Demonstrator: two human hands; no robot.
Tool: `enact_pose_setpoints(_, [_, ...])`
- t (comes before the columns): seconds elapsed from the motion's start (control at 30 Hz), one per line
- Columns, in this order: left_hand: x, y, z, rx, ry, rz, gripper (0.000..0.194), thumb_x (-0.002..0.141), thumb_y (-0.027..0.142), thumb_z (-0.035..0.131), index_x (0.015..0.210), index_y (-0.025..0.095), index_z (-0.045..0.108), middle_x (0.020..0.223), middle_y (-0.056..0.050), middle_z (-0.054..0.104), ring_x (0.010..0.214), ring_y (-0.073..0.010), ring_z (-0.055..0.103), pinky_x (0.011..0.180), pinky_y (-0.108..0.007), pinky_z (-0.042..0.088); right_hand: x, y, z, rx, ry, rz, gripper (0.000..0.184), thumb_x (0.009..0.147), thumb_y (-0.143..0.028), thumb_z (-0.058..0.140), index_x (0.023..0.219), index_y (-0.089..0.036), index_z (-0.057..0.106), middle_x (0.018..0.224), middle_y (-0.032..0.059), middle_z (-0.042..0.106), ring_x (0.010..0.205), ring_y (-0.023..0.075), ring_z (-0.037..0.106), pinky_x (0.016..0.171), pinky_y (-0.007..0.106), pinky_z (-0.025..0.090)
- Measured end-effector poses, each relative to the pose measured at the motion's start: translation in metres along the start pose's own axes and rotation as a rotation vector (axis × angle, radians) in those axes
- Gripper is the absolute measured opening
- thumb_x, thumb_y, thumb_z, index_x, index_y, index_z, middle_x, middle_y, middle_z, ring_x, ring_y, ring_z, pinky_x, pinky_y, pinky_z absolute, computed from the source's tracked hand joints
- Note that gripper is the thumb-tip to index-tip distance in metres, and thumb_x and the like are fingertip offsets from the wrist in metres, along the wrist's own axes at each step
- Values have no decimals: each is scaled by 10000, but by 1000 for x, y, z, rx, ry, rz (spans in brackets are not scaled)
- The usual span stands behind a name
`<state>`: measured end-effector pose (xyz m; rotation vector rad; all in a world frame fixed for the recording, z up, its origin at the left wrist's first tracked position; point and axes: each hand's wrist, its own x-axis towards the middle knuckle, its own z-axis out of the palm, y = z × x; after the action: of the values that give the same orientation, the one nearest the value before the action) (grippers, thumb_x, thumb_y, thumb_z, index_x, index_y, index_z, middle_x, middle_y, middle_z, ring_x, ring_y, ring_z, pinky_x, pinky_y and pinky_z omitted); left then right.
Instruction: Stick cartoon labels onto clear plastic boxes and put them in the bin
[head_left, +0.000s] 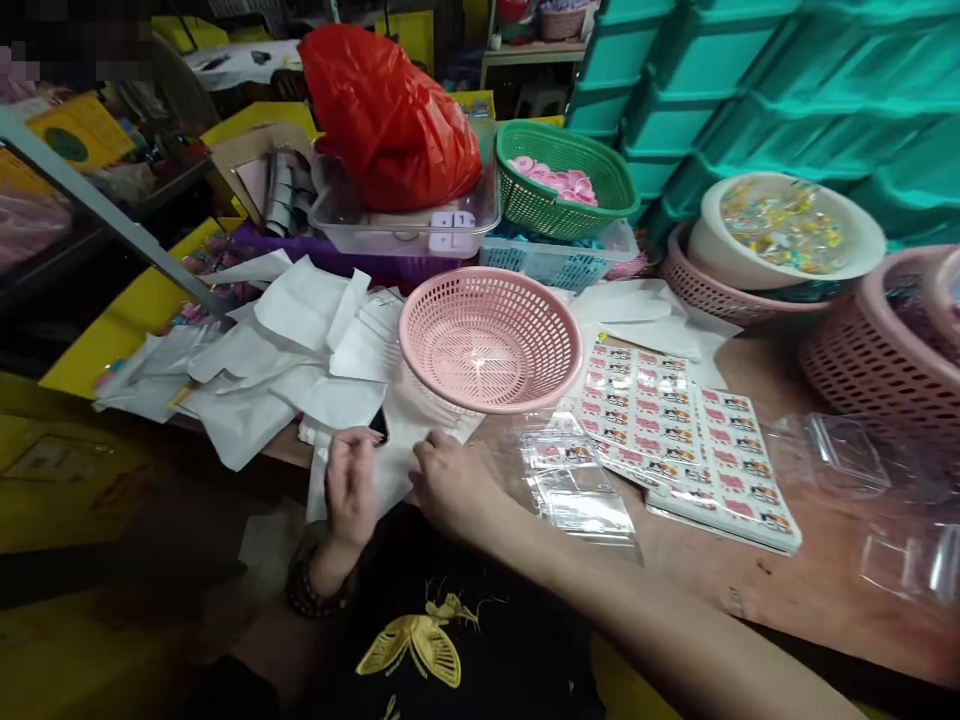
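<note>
My left hand [350, 487] and my right hand [448, 482] meet at the near edge of the wooden table [787, 580], both with fingers curled onto a white paper sheet [397, 470]. The left thumb and fingers pinch its left edge, close to a dark phone-like object [379, 424] half hidden under the paper. The right hand's fingers press on the sheet's right side. An empty pink basket [489, 336] sits just beyond the hands. Sticker sheets [675, 430] and small clear bags [577, 480] lie to the right.
A heap of white papers [262, 350] covers the table's left. Behind stand a red plastic bag [390, 115] in a clear tub, a green basket [562, 180] of pink pieces, a white bowl [784, 235] of colourful items, pink baskets [877, 350] and teal crates [750, 90].
</note>
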<state>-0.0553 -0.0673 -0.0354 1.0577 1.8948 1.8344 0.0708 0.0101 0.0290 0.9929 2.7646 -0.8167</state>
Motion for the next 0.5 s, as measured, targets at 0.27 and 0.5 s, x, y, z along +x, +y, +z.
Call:
enact_pose_setpoints(0.27, [37,-41,-48,-144,35,-303,275,883,455,557,992,208,608,1292,-116,624,1262,-260,545,1087,-422,391,110,-44,68,-18,272,288,767,750,-566,692,1267,-28,515,1223,238,564,1136,354,521,915,486,464])
enact_pose_setpoints(0.5, [78,-52,-53,-166,-131,-212,354,912,435,528,1167,220,649,1392,-93,592,1459,-254,364,1208,-408,268,129,-51,78,116,385,436,776,624,-433,756,1253,-72,479,1207,206,549,1120,356,521,885,475,472])
